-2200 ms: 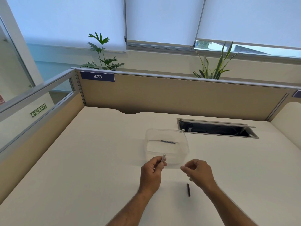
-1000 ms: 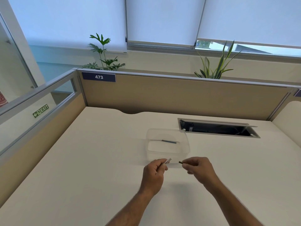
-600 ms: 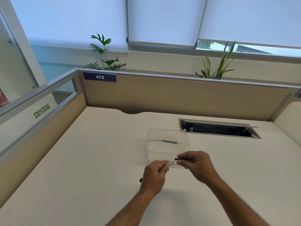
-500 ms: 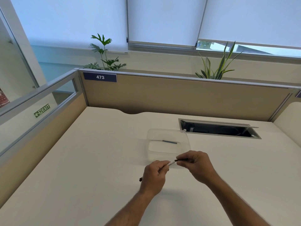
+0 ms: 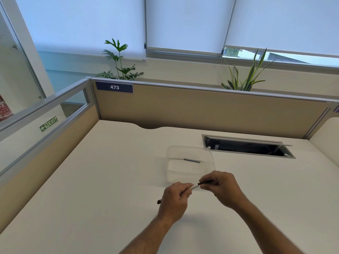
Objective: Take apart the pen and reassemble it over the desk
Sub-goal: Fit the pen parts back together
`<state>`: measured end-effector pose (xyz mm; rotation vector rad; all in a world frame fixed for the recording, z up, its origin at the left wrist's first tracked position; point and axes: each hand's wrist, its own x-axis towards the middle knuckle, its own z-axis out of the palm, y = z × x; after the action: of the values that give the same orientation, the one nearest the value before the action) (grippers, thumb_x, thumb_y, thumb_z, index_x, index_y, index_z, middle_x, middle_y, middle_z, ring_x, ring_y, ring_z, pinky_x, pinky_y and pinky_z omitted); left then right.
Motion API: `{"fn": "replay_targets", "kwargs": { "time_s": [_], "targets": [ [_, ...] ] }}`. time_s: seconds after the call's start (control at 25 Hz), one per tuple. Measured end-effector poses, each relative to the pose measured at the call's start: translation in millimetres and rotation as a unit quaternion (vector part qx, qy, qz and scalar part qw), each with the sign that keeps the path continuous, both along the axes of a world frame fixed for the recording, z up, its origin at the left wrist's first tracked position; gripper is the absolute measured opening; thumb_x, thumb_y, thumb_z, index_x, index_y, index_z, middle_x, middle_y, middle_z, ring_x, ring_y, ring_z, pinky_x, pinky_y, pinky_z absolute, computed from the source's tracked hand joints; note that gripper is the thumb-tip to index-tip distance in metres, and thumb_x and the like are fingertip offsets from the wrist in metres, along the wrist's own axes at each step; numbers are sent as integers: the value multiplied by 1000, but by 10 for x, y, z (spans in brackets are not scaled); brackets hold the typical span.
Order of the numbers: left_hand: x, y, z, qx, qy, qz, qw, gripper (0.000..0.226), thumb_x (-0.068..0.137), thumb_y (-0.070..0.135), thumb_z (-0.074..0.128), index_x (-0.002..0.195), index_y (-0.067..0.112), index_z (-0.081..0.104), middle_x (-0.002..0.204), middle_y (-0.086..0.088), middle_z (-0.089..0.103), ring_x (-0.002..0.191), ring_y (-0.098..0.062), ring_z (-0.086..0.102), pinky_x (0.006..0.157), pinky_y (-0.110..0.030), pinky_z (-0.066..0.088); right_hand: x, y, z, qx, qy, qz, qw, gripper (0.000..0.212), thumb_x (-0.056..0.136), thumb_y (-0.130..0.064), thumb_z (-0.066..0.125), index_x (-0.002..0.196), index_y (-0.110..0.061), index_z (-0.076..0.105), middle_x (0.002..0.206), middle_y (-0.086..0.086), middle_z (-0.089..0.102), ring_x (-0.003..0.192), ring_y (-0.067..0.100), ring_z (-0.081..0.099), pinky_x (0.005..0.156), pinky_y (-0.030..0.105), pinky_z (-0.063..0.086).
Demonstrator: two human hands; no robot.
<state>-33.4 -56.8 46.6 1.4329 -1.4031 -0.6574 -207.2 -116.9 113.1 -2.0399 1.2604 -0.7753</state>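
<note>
Both hands up over the near-middle of the desk (image 5: 113,176), just in front of the clear plastic tub (image 5: 189,163). Left hand (image 5: 174,200) fisted around the pen body (image 5: 194,186); pale end sticks out past thumb and forefinger toward the right, dark tip (image 5: 159,201) pokes out the other side of the fist, low and left. Right hand (image 5: 222,187) fingers pinched narrow on a small dark pen piece (image 5: 205,182), its left end meeting the pale end of the body. Can't tell if the piece is seated or only touching. Body and piece line up in one slanted line, rising toward the right.

Tub sits on the desk past the hands, toward the far edge, open top. Inside it a thin dark refill (image 5: 191,160) lies flat along the bottom, crosswise. Tub's right far corner is near the cable hatch (image 5: 245,148) cut into the desk, lid raised. Far edge: tan divider (image 5: 201,110) with a blue tag reading 473 (image 5: 114,87) at its left end. Two plants (image 5: 120,61) behind the divider, blinds above.
</note>
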Motion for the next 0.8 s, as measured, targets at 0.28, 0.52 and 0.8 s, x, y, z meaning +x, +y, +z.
{"fn": "replay_targets", "kwargs": {
  "time_s": [0.28,0.52,0.8],
  "targets": [
    [-17,-15,-8,-2,11,4,1000,20,91,14,63,102,25,75,83,7,73,79,-5,64,72,-29,56,-11,-10,-12,-14,10,7,1000,20,75,-3,82,85,-20,79,79,-9,74,77,3,68,71,14,56],
    [-11,5,-41,4,8,-2,1000,20,90,15,62,101,27,74,82,7,73,78,-6,64,72,-33,56,-21,0,-25,-15,33,20,999,19,75,-6,83,84,-22,78,77,-8,75,76,6,68,69,20,57],
    [-10,6,-31,2,14,2,1000,21,91,11,62,100,26,75,83,5,73,78,-7,65,73,-35,55,-22,-6,-18,-19,37,19,999,19,76,-5,82,84,-21,78,77,-10,74,76,2,67,67,13,53]
  ]
}}
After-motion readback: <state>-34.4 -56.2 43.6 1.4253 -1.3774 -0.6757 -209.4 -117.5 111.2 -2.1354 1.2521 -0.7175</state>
